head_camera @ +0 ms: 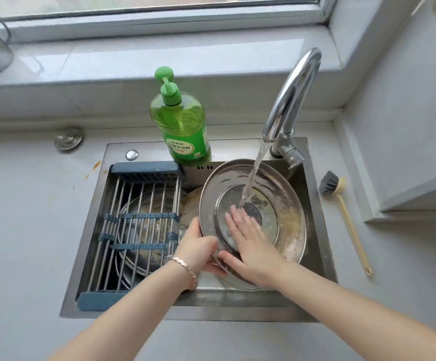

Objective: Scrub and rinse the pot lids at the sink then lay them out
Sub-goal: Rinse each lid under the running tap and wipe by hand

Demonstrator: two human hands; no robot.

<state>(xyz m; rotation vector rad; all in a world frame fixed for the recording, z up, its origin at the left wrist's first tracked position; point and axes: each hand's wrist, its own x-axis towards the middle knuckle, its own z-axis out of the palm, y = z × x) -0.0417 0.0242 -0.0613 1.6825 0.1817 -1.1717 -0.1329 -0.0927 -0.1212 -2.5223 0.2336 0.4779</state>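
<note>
My left hand (198, 247) grips the left rim of a lid (282, 186), which is tilted over the sink (211, 308) under the running tap (289, 100). My right hand (248, 243) lies flat on its inner face, fingers straight. More lids (189, 204) lie beneath the rack (145, 169). A brush (331, 184) rests on the desk (29, 230).

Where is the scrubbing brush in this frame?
In the head view the scrubbing brush lies on the counter right of the sink, its bristle head at the end nearer the faucet.
</note>
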